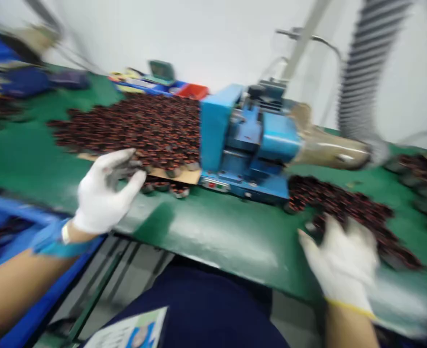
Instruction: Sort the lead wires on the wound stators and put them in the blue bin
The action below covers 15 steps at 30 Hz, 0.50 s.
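My left hand point(103, 193), in a white glove, is at the front edge of the large pile of wound motor cores point(137, 125). Its thumb and fingers curve around a small grey-and-dark core point(132, 166), partly hidden by the glove. The cores are round, dark and grey, with copper-coloured windings. On the other side, my right hand point(344, 256), also gloved and blurred, reaches over a smaller group of cores point(340, 200). Its thumb stands apart from the fingers, whose tips are close to the nearest cores. Between the two groups stands a blue machine point(249, 140).
Flat board point(177, 175) lies under the large pile. A clear nozzle point(333, 149) and grey ribbed hose point(358, 82) adjoin the machine. Behind are a red bin point(193, 91) and small items. Blue crate point(14, 227) sits at left; more cores point(423, 183) lie far right on the green table point(213, 232).
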Each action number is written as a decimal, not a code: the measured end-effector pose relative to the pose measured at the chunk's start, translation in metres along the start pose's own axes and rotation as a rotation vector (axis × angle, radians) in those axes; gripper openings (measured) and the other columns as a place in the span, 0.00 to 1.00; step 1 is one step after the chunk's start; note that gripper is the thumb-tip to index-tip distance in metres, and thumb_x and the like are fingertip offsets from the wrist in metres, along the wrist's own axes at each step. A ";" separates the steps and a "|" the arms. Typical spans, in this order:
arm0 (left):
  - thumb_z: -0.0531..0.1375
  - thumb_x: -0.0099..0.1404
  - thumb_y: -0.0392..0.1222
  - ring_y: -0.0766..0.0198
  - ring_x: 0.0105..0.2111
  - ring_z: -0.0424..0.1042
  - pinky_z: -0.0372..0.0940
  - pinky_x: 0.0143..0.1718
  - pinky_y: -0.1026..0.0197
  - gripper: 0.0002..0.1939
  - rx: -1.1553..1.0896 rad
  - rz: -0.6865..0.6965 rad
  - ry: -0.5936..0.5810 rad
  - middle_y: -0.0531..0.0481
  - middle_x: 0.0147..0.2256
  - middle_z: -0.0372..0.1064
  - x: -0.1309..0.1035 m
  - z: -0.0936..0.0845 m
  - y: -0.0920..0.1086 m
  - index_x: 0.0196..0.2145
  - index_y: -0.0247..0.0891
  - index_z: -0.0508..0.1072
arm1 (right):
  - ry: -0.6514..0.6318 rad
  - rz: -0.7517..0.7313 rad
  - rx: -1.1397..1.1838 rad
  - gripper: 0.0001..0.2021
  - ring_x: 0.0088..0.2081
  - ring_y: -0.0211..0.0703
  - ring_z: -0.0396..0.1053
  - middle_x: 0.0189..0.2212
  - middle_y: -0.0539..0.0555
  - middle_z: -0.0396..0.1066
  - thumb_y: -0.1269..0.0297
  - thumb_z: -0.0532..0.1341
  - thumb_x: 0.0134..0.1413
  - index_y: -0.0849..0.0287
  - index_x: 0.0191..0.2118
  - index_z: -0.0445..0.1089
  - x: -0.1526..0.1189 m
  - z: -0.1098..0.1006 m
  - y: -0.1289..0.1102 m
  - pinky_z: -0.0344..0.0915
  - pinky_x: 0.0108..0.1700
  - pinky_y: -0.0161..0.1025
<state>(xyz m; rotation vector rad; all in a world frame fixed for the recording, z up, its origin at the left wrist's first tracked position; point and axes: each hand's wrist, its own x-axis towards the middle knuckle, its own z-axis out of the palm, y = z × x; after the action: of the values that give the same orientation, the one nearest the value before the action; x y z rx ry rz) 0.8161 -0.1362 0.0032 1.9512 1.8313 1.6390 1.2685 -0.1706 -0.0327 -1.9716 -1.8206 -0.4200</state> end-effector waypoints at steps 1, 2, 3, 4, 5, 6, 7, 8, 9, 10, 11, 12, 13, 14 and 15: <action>0.68 0.54 0.37 0.59 0.46 0.74 0.68 0.55 0.50 0.29 -0.002 0.182 -0.102 0.50 0.52 0.71 -0.010 0.009 0.018 0.53 0.46 0.68 | -0.027 -0.013 -0.089 0.24 0.56 0.72 0.58 0.51 0.70 0.63 0.51 0.64 0.49 0.58 0.50 0.69 -0.001 0.000 0.007 0.60 0.53 0.64; 0.69 0.51 0.34 0.59 0.44 0.75 0.69 0.52 0.52 0.31 -0.033 0.350 -0.209 0.50 0.51 0.72 -0.019 0.018 0.035 0.52 0.47 0.68 | -0.051 -0.039 -0.144 0.23 0.57 0.72 0.57 0.51 0.68 0.64 0.51 0.63 0.50 0.59 0.49 0.69 0.000 0.001 0.012 0.60 0.53 0.64; 0.68 0.51 0.33 0.60 0.43 0.75 0.71 0.47 0.56 0.31 -0.094 0.502 -0.349 0.48 0.51 0.72 -0.027 0.026 0.050 0.52 0.46 0.68 | -0.064 -0.063 -0.157 0.21 0.57 0.69 0.56 0.51 0.65 0.64 0.53 0.62 0.52 0.59 0.49 0.69 0.002 0.004 0.014 0.60 0.53 0.63; 0.67 0.52 0.33 0.60 0.42 0.76 0.71 0.44 0.58 0.28 -0.124 0.637 -0.481 0.47 0.50 0.73 -0.035 0.035 0.064 0.51 0.45 0.68 | -0.059 -0.086 -0.141 0.19 0.58 0.68 0.56 0.51 0.63 0.65 0.54 0.62 0.51 0.58 0.47 0.69 0.002 0.006 0.015 0.60 0.54 0.62; 0.66 0.54 0.33 0.61 0.41 0.76 0.71 0.42 0.59 0.26 -0.154 0.728 -0.578 0.46 0.48 0.74 -0.041 0.045 0.077 0.50 0.44 0.68 | -0.049 -0.103 -0.109 0.17 0.58 0.66 0.56 0.51 0.62 0.66 0.55 0.62 0.51 0.58 0.44 0.70 0.002 0.008 0.014 0.59 0.55 0.61; 0.65 0.57 0.35 0.61 0.41 0.76 0.71 0.42 0.59 0.23 -0.170 0.760 -0.651 0.45 0.48 0.74 -0.047 0.056 0.089 0.50 0.42 0.67 | -0.041 -0.123 -0.065 0.14 0.59 0.65 0.55 0.51 0.60 0.66 0.56 0.62 0.51 0.57 0.42 0.70 -0.001 0.008 0.011 0.59 0.57 0.61; 0.64 0.59 0.37 0.60 0.43 0.75 0.70 0.44 0.59 0.21 -0.159 0.742 -0.698 0.44 0.49 0.73 -0.051 0.068 0.100 0.50 0.42 0.67 | -0.037 -0.147 -0.011 0.12 0.59 0.64 0.55 0.51 0.59 0.66 0.56 0.62 0.51 0.57 0.40 0.70 -0.006 0.007 0.007 0.58 0.58 0.60; 0.62 0.61 0.41 0.58 0.47 0.74 0.70 0.47 0.57 0.21 -0.121 0.684 -0.743 0.43 0.51 0.72 -0.055 0.081 0.110 0.52 0.41 0.66 | -0.029 -0.167 0.048 0.12 0.60 0.63 0.55 0.51 0.59 0.66 0.57 0.63 0.51 0.57 0.40 0.70 -0.014 0.004 0.002 0.58 0.59 0.59; 0.61 0.62 0.45 0.55 0.51 0.72 0.69 0.50 0.54 0.23 -0.051 0.597 -0.796 0.42 0.54 0.70 -0.057 0.093 0.118 0.53 0.40 0.65 | -0.015 -0.180 0.109 0.15 0.60 0.62 0.55 0.52 0.59 0.66 0.56 0.63 0.51 0.57 0.42 0.69 -0.023 0.001 -0.002 0.58 0.59 0.59; 0.61 0.61 0.51 0.52 0.53 0.70 0.68 0.51 0.51 0.27 0.020 0.527 -0.857 0.41 0.56 0.67 -0.058 0.104 0.125 0.55 0.39 0.64 | 0.005 -0.175 0.165 0.19 0.61 0.62 0.55 0.54 0.60 0.65 0.54 0.64 0.50 0.57 0.46 0.67 -0.032 -0.002 -0.004 0.58 0.60 0.59; 0.61 0.59 0.55 0.49 0.54 0.69 0.67 0.52 0.49 0.31 0.084 0.469 -0.913 0.40 0.57 0.65 -0.058 0.115 0.130 0.57 0.38 0.63 | 0.026 -0.147 0.212 0.26 0.61 0.61 0.56 0.55 0.62 0.63 0.51 0.65 0.48 0.58 0.51 0.65 -0.042 -0.006 -0.005 0.58 0.60 0.59; 0.62 0.57 0.57 0.46 0.54 0.68 0.67 0.52 0.47 0.34 0.135 0.440 -0.958 0.39 0.58 0.64 -0.058 0.124 0.134 0.57 0.38 0.64 | 0.033 -0.098 0.243 0.34 0.61 0.62 0.57 0.56 0.63 0.62 0.49 0.67 0.45 0.60 0.55 0.61 -0.051 -0.008 -0.005 0.58 0.60 0.59; 0.62 0.55 0.59 0.45 0.54 0.67 0.66 0.52 0.45 0.36 0.165 0.430 -0.997 0.39 0.58 0.64 -0.058 0.131 0.136 0.57 0.37 0.64 | 0.017 -0.037 0.257 0.40 0.60 0.62 0.58 0.57 0.65 0.61 0.46 0.67 0.43 0.62 0.58 0.58 -0.059 -0.011 -0.004 0.59 0.60 0.59; 0.63 0.53 0.60 0.43 0.53 0.67 0.65 0.52 0.44 0.37 0.177 0.433 -1.024 0.39 0.57 0.64 -0.058 0.138 0.138 0.56 0.37 0.66 | -0.020 0.027 0.258 0.43 0.59 0.62 0.60 0.56 0.66 0.62 0.45 0.68 0.41 0.63 0.60 0.56 -0.065 -0.012 -0.002 0.61 0.58 0.59; 0.64 0.51 0.60 0.43 0.53 0.66 0.64 0.53 0.43 0.38 0.173 0.443 -1.047 0.39 0.56 0.64 -0.059 0.144 0.139 0.55 0.37 0.66 | -0.074 0.083 0.251 0.45 0.57 0.62 0.62 0.55 0.67 0.63 0.45 0.68 0.40 0.63 0.61 0.55 -0.068 -0.012 0.000 0.63 0.57 0.59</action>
<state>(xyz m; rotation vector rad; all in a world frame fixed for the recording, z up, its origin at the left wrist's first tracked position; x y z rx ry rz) 1.0243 -0.1358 -0.0152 2.6231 1.1665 0.2414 1.2628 -0.2360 -0.0555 -1.9008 -1.7334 -0.0883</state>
